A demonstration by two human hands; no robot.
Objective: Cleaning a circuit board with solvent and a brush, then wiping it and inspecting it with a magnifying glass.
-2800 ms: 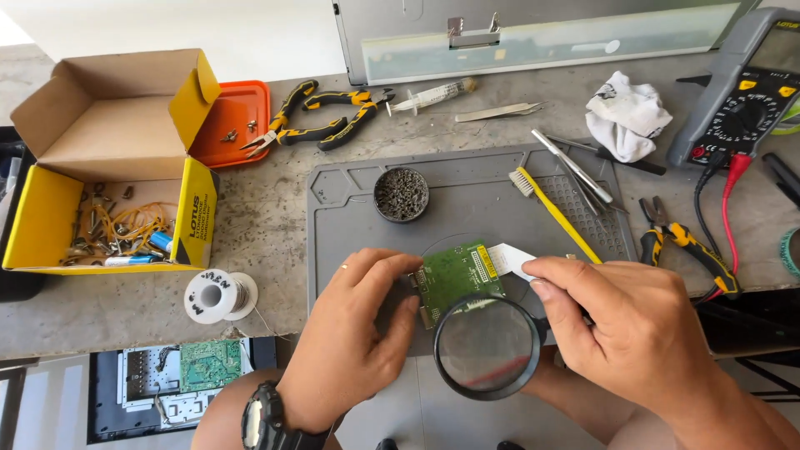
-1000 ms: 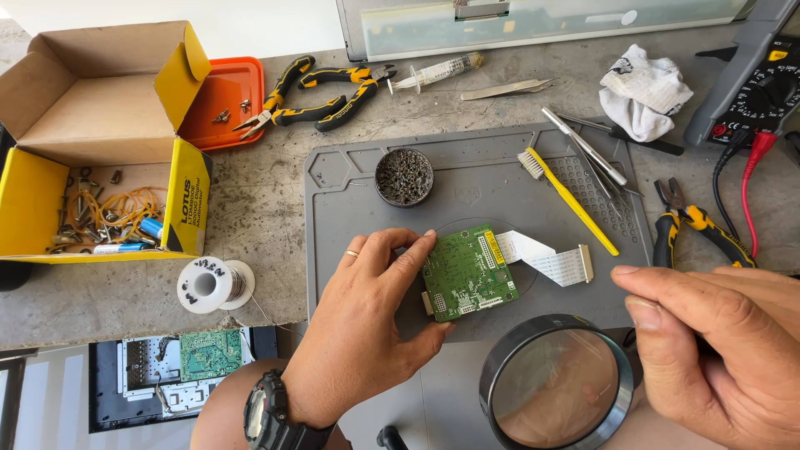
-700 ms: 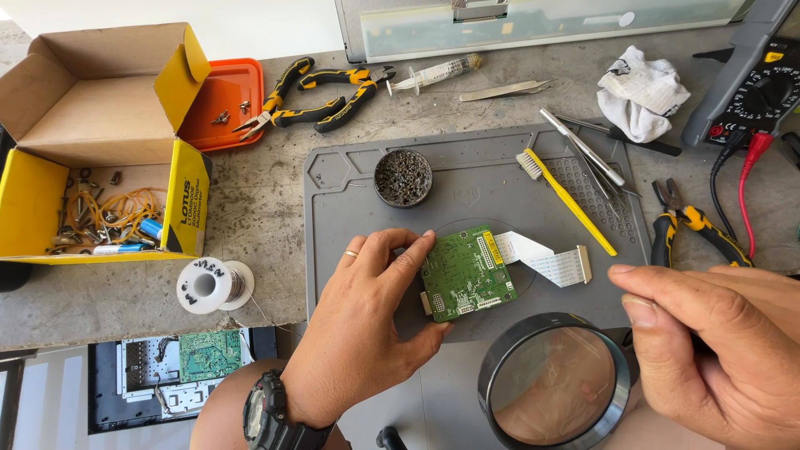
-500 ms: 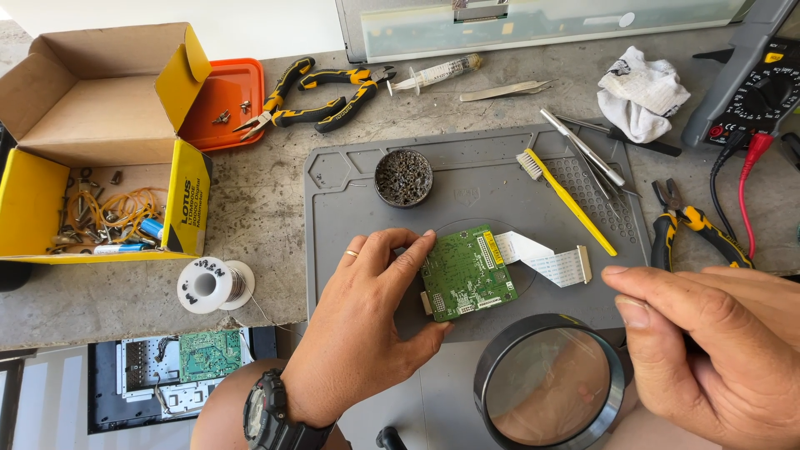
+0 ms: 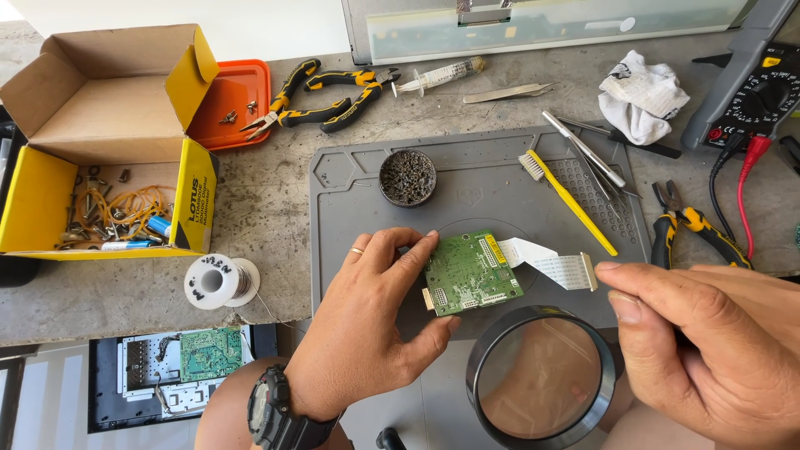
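Centre frame: left hand point(image 5: 367, 333) clamps circuit board point(image 5: 469, 272); right hand point(image 5: 708, 350) grips magnifying glass point(image 5: 540, 377), which could snag the ribbon cable point(image 5: 550, 262).

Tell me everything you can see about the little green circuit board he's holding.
The green circuit board is small and roughly square, lying nearly flat and turned at an angle on the grey work mat. Its face shows fine traces, tiny components and pale connectors along the edges. A white flat ribbon cable runs from its right corner toward the right hand. The left hand grips its left edge, fingertips above and thumb below. The magnifying glass sits just below it.
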